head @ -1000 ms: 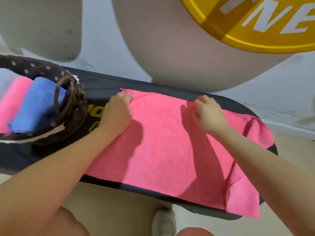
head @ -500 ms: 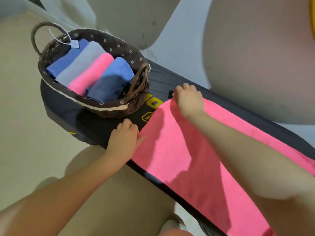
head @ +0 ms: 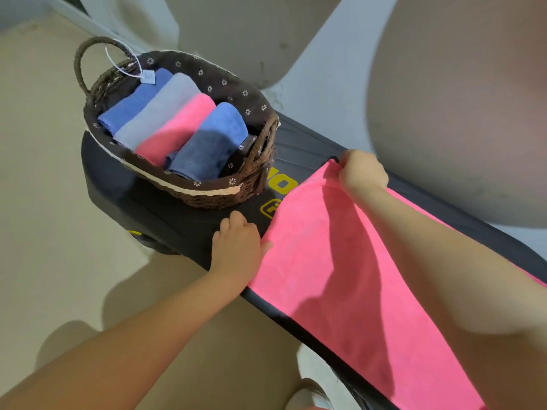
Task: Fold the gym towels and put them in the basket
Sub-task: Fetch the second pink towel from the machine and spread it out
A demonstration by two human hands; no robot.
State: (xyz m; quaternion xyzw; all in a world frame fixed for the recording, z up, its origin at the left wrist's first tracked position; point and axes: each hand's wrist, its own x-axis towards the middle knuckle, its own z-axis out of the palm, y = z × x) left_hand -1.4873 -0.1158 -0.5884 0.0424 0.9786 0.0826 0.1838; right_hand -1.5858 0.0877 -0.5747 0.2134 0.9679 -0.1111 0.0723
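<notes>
Showing yellow letters [head: 282, 184] on black bench [head: 177, 214], half hidden. Basket [head: 207, 193] holds four folded towels [head: 174, 125]. Left hand [head: 236, 247], right hand [head: 362, 173] pinch pink towel [head: 331, 261] corners.

table: long black padded table [head: 299, 149] with rounded end, running from upper left to lower right; ribbed seams along its far side.
lettering: yellow printed lettering and a yellow outlined logo [head: 276, 196] on the table top, partly covered.
floor: pale beige smooth floor [head: 38, 208] to the left and below the table, with soft shadows on it.
far shapes: large pale grey rounded shape [head: 236, 34] beyond the table at top centre; a bigger beige rounded shape [head: 461, 113] at upper right; what they are cannot be told.
shoe: light-coloured shoe [head: 310, 395] at the bottom edge, beside the table's near side.
tag: small white paper tag [head: 148, 76] on a thin white loop.
</notes>
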